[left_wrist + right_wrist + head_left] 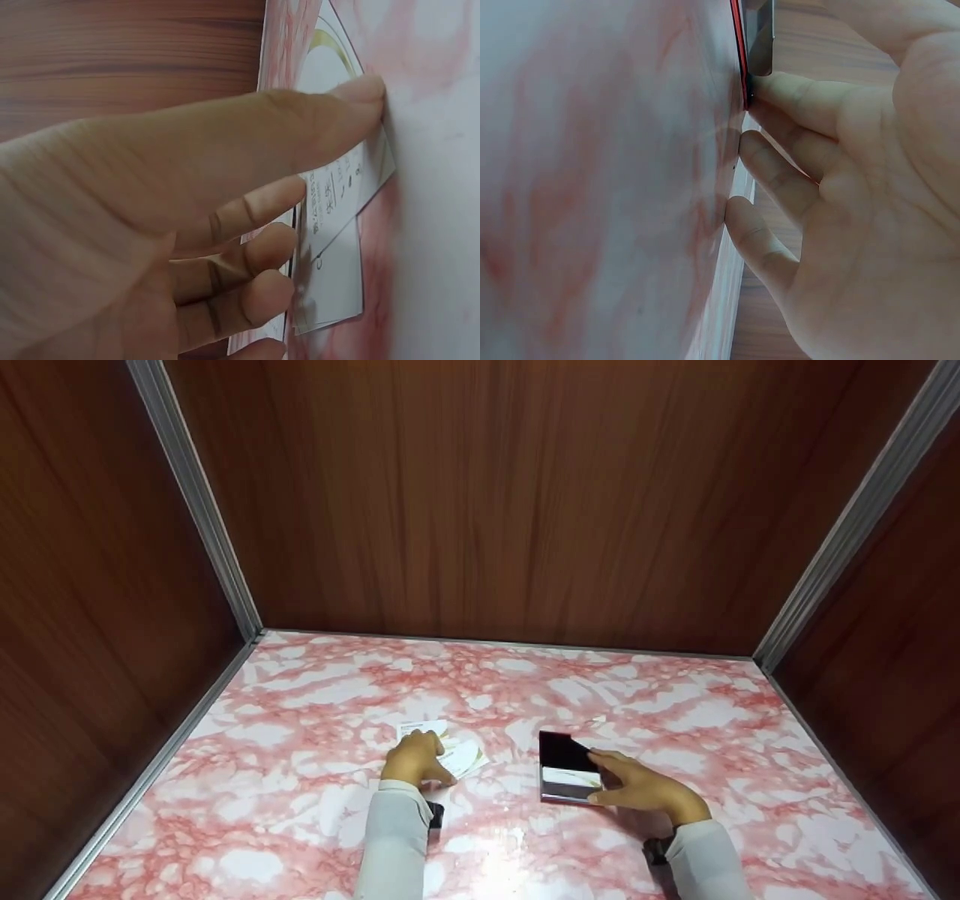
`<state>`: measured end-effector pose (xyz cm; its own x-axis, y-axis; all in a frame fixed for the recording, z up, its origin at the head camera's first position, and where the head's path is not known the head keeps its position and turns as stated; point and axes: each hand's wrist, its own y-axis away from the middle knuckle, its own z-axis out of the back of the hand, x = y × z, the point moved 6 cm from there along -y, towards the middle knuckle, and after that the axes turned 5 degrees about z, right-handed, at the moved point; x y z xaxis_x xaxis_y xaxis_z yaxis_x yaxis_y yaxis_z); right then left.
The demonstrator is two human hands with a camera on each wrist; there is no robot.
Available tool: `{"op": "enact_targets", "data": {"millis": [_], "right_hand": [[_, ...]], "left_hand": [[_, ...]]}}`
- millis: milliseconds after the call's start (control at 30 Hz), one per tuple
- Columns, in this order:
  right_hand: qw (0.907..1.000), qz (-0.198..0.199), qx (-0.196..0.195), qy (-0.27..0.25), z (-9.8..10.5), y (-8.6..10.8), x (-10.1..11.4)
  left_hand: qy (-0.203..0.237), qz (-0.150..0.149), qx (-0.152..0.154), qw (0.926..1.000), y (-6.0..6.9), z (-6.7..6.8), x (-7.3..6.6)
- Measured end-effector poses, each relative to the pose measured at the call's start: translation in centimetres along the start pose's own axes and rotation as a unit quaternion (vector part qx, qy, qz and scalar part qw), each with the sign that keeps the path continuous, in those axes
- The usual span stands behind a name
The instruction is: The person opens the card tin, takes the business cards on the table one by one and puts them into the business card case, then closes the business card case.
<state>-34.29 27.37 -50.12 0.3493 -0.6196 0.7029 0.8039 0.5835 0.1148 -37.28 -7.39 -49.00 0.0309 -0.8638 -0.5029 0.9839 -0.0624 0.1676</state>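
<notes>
1. Nearest, two light-grey sleeves (394,851) with black wrist straps (435,814) reach in, one on the near left of the case, the other on its near right.
2. The landmark is a flat, glossy black rectangular case (553,750) with a red edge, lying on the counter (300,810), whose surface is red-and-white marbled.
3. The right hand (645,787) holds the case lightly by its right side, thumb at the near corner, a finger farther along.
4. Inside the case lies a white rectangular card (562,777) with a gold-green curve; its writing is too small to read.
5. Left of the case and apart from it, the left hand (414,761) is moderately spread, fingers bent, thumb lying across overlapping white paper cards (463,757).
6. The loose cards bear gold curves and dark print, including larger underlined characters; sideways and blurred, none can be read with certainty.
7. Beyond the case stands a dark-brown wood-grain panel (487,510), with grey metal posts (201,502) at its sides.
</notes>
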Motion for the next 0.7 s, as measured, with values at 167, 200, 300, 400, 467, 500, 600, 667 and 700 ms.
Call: {"op": "enact_targets", "data": {"millis": [167, 200, 300, 400, 467, 500, 600, 667, 700], "right_hand": [[1.0000, -0.001, -0.005, 0.008, -0.03, 0.04, -0.14], [1.0000, -0.001, -0.006, 0.007, -0.03, 0.04, -0.17], [1.0000, 0.001, -0.008, 0.005, -0.03, 0.00, -0.15], [1.0000, -0.001, -0.005, 0.003, -0.11, -0.03, -0.18], [1.0000, -0.004, -0.003, -0.002, -0.16, -0.04, -0.23], [1.0000, -0.003, -0.002, -0.001, -0.16, -0.05, -0.20], [1.0000, -0.007, -0.001, -0.004, -0.18, -0.03, -0.26], [0.9999, -0.009, 0.000, -0.005, -0.16, 0.02, -0.28], [0.9999, -0.010, 0.001, -0.005, -0.13, 0.04, -0.25]], "left_hand": [[0.004, -0.027, -0.020, 0.9994, -0.08, 0.25, -0.20], [0.006, -0.033, -0.022, 0.9992, -0.08, 0.29, -0.24], [0.015, -0.048, -0.020, 0.9985, -0.08, 0.30, -0.36], [0.036, -0.047, -0.005, 0.9982, -0.13, 0.23, -0.31], [0.053, -0.046, 0.005, 0.9975, -0.15, 0.24, -0.24], [0.062, -0.048, 0.009, 0.9969, -0.14, 0.30, -0.22], [0.088, -0.050, 0.022, 0.9946, 0.05, 0.46, -0.11], [0.097, -0.060, 0.029, 0.9931, 0.19, 0.62, -0.13], [0.101, -0.066, 0.031, 0.9922, 0.21, 0.69, -0.14]]}}
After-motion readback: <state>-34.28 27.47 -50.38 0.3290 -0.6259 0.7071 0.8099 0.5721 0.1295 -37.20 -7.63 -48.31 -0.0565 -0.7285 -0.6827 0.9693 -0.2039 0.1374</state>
